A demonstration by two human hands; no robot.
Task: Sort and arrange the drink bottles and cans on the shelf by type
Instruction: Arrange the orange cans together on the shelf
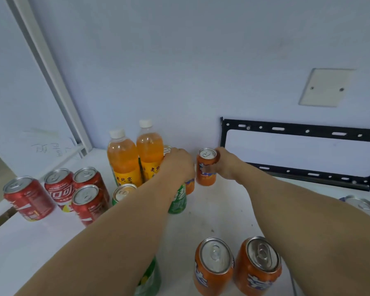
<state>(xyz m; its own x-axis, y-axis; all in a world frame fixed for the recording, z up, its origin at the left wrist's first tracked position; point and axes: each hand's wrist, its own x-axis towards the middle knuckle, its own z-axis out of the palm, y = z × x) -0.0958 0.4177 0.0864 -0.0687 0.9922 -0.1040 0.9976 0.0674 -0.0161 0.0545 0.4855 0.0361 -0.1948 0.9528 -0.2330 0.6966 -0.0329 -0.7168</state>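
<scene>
On the white shelf [218, 214], my right hand [226, 163] grips an upright orange can [206, 167] near the back wall. My left hand [177, 165] closes over another orange can [189, 185], mostly hidden beneath it, beside two orange drink bottles [124, 161] [149, 150]. A green can [177, 199] stands just below my left hand, and a second green can [122, 192] peeks out left of my forearm. Several red cans [58, 189] cluster at the left. Two more orange cans [214, 265] [257, 265] stand at the front.
A black metal bracket [297, 129] hangs on the back wall at the right, with a beige plate [326, 87] above it. A green bottle [150, 278] shows under my left forearm. A silver-topped can [361, 206] sits at the right edge. A white frame post [51, 77] bounds the left.
</scene>
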